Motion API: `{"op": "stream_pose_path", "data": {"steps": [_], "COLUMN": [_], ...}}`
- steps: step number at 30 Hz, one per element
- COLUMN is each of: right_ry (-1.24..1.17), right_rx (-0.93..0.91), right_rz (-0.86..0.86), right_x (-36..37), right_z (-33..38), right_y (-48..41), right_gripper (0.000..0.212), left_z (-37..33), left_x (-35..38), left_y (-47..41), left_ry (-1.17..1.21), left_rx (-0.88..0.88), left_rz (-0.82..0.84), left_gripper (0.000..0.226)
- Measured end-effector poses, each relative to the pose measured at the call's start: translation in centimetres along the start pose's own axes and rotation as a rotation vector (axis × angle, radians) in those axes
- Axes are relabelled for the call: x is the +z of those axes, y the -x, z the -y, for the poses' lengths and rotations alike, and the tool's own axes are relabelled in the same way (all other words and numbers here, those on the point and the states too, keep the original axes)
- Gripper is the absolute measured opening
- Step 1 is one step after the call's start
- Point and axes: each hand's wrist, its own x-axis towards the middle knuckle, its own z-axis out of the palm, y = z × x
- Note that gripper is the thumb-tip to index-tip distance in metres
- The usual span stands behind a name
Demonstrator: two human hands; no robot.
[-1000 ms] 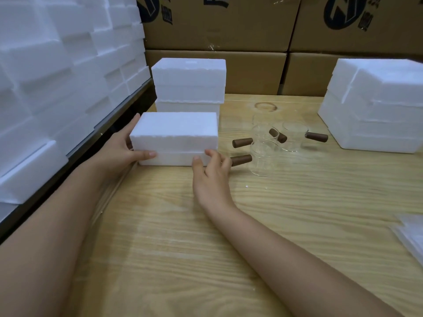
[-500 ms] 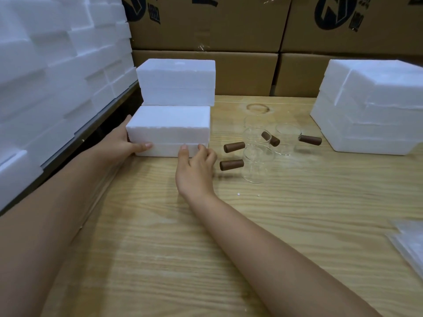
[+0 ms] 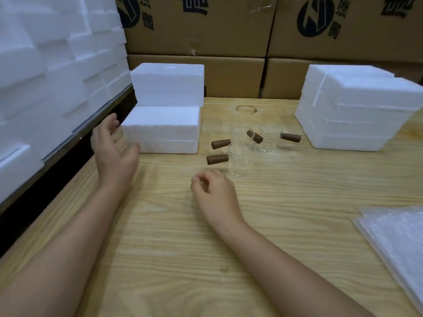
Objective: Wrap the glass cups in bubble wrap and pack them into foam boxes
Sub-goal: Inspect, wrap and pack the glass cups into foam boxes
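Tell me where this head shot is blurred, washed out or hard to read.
Head view: the left hand is motion-blurred, the right hand sharper; the stacked foam boxes at left are washed out, almost featureless; the glass cups show only faint rims; wide-angle distortion bows the frame's edges.

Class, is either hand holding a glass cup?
No: the left hand hovers beside the foam box, and the right hand is empty, short of the glass cups.

Both hands empty above the worktop (image 3: 183,259), left hand (image 3: 113,154) just beside closed foam box (image 3: 162,129), right hand (image 3: 214,193) loosely curled near glass cups (image 3: 242,159), bubble wrap (image 3: 398,236) at right.
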Motion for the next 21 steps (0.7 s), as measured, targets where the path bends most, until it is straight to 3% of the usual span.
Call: {"op": "stream_pose_path", "data": {"steps": [2,4,6,9,12,16,21], "right_ry": [0.048,0.062,0.035,-0.013,-0.054,-0.028,-0.005], "right_rx": [0.014,0.063,0.127,0.186,0.220,0.165,0.107], "right_rz": [-0.047,-0.122,-0.218,-0.347,-0.359,-0.301,-0.208], "right_x": [-1.8,-3.5,-5.1,-7.0,-8.1,-8.1,-7.5], "right_z": [-0.9,-1.9,-2.9,-4.0,-4.9,-5.6,-6.3], "right_y": [0.4,0.5,0.5,0.0,-0.9,-1.7,-2.7], "right_gripper": [0.016,0.018,0.019,0.013,0.016,0.034,0.056], "left_z": [-2.8,-5.4,-7.6,-9.3,-9.6,-9.3,-8.9], "left_x": [1.0,2.9,5.0,7.4,8.5,8.9,8.9], "left_y": [1.9,3.8,5.5,7.5,8.1,8.0,8.0], "left_ry": [0.003,-0.002,0.002,-0.023,-0.110,-0.160,0.058], "left_rx": [0.216,0.311,0.249,-0.034,-0.168,-0.127,-0.155], "left_rz": [-0.073,0.022,0.146,0.303,0.431,0.421,0.510], "left_gripper": [0.034,0.025,0.026,0.041,0.052,0.035,0.005]}}
